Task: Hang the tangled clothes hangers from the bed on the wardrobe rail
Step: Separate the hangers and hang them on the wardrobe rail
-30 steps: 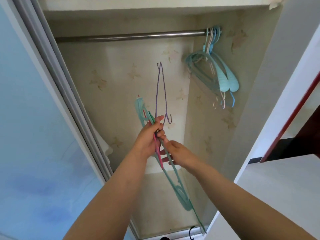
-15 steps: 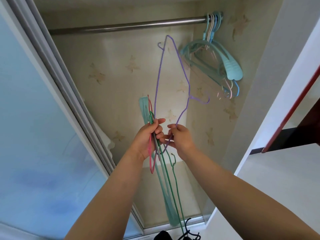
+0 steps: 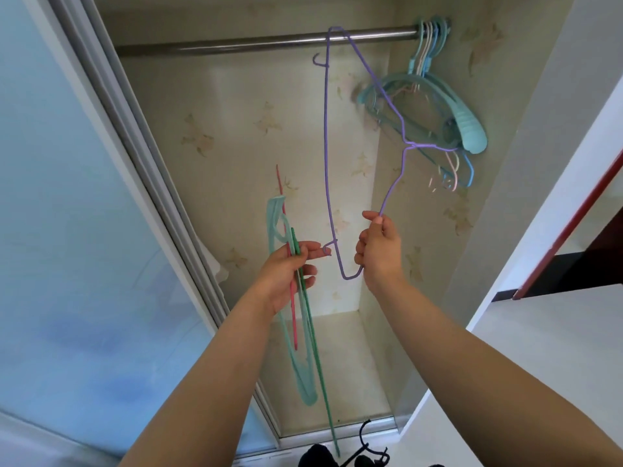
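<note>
My right hand grips the lower end of a purple wire hanger, held up on end so its upper corner reaches the steel wardrobe rail. Its hook points right, in front of the hung hangers. My left hand holds a bundle of hangers on edge: a teal plastic one, a pink wire one and a green wire one. A small side hook of the purple hanger lies at my left fingertips. Several teal, pink and blue hangers hang at the rail's right end.
A sliding glass door with its metal frame stands at the left. White wardrobe side panel at the right. A black hanger and a dark object lie on the floor at the bottom edge. The rail's left and middle stretch carries nothing.
My right hand has lifted the purple hanger away from the bundle and up to the rail. My hands have moved apart. The left hand keeps the other hangers.
</note>
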Demonstrator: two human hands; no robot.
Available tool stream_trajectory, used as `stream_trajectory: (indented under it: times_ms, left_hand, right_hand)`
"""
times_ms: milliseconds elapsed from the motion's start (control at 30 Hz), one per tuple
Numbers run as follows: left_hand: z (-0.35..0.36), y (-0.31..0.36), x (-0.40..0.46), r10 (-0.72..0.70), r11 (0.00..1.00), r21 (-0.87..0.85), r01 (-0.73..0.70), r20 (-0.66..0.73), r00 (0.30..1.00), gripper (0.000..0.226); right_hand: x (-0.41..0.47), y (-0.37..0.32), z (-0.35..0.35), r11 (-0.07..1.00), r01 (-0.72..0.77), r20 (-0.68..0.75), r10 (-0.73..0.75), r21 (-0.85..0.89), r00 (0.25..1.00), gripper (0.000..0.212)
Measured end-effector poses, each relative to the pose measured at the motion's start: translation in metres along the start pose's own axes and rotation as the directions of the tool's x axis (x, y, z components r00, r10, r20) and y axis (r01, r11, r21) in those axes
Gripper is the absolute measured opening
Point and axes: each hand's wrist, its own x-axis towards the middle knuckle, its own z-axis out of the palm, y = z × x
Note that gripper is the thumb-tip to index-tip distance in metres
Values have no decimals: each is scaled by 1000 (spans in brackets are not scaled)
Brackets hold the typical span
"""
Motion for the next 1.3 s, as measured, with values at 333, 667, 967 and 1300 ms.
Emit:
stream_trajectory:
  times_ms: [333, 667, 967, 1300]
  left_hand:
    - [-3, 2, 18, 79, 997, -3, -83, -254, 964, 24]
    - [5, 34, 38, 94, 993, -45, -106, -222, 971, 25]
    - [25, 65, 46, 138, 989, -37, -140, -62, 989, 26]
    - [12, 59, 41, 92, 994, 58, -91, -21, 996, 19]
  right_hand:
    - [-7, 21, -39, 874, 74, 236, 48, -481, 971, 23]
    - [34, -71, -18, 922, 146, 176, -87, -359, 981, 54]
    - [92, -156, 8, 839, 143, 71, -125, -525, 990, 66]
    - [114, -147, -12, 875, 49, -96, -108, -481, 989, 52]
